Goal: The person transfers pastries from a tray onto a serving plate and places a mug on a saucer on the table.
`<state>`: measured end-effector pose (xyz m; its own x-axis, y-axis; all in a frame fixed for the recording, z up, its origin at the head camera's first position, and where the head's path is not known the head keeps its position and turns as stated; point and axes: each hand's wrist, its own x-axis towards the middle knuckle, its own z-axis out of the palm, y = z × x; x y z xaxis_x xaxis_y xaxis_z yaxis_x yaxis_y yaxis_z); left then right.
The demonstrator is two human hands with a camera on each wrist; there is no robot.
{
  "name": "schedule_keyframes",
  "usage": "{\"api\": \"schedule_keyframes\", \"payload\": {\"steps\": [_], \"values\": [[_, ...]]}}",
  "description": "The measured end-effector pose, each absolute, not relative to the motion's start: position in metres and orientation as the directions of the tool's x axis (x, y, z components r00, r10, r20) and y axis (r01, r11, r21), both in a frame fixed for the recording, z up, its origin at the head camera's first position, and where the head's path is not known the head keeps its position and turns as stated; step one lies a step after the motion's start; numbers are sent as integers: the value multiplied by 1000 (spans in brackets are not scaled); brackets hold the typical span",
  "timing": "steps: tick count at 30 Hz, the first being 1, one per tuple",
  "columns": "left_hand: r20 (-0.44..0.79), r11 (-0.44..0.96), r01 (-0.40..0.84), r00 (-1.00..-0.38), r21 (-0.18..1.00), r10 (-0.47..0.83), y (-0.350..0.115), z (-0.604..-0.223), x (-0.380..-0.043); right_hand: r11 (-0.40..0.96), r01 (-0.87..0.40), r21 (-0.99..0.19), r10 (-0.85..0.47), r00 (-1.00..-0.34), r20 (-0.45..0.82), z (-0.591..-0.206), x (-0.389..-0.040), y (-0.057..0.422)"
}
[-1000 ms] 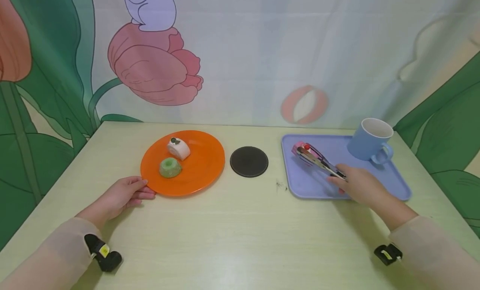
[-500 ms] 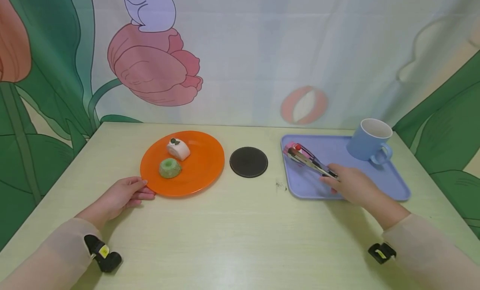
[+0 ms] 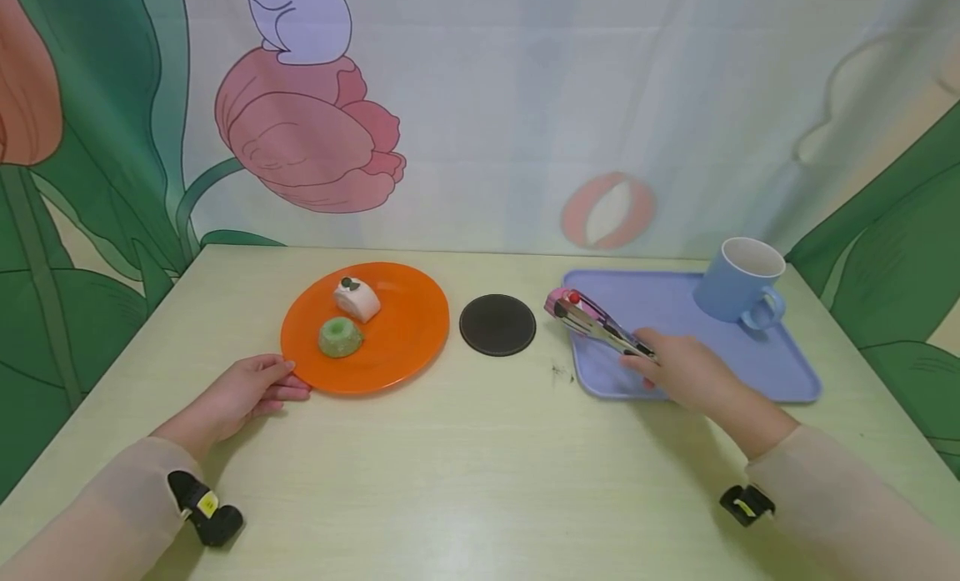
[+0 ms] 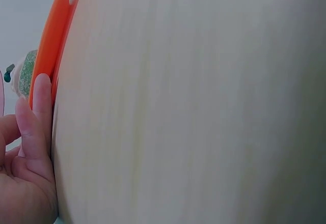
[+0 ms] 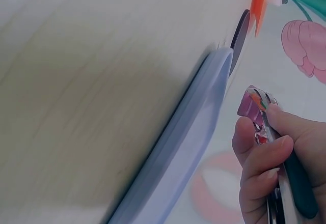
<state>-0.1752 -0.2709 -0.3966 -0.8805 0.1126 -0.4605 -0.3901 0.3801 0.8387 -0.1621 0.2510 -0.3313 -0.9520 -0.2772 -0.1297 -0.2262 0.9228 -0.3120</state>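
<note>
My right hand (image 3: pixel 681 371) grips metal tongs (image 3: pixel 611 335) above the left edge of the lavender tray (image 3: pixel 660 373). Between the tongs' tips is a small pink piece (image 3: pixel 555 300) with a red bit on top, its kind partly hidden. The right wrist view shows a dark green strip along the tongs (image 5: pixel 285 178). At the lower left rim of the orange plate (image 3: pixel 405 339), my left hand (image 3: pixel 243 389) pinches the edge, thumb on top and other fingers lower. On this plate lie a white cake roll (image 3: pixel 358 301) with a dark green topping and a green ring-shaped cake (image 3: pixel 340 338).
A light blue mug (image 3: pixel 738 282) stands at the tray's back right corner. Between plate and tray lies a round black coaster (image 3: pixel 498 324). Behind the pale table (image 3: pixel 465 473) hangs a printed curtain (image 3: pixel 480 131).
My right hand has moved left, carrying the tongs and the pink piece from over the tray to its left edge. The left hand and the plate have stayed still.
</note>
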Motion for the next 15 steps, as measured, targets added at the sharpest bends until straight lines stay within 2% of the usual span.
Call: {"api": "schedule_keyframes", "payload": {"steps": [15], "values": [[-456, 389, -382, -882, 838, 116, -271, -396, -175, 919, -265, -291, -310, -943, -123, -333, -172, 217]]}}
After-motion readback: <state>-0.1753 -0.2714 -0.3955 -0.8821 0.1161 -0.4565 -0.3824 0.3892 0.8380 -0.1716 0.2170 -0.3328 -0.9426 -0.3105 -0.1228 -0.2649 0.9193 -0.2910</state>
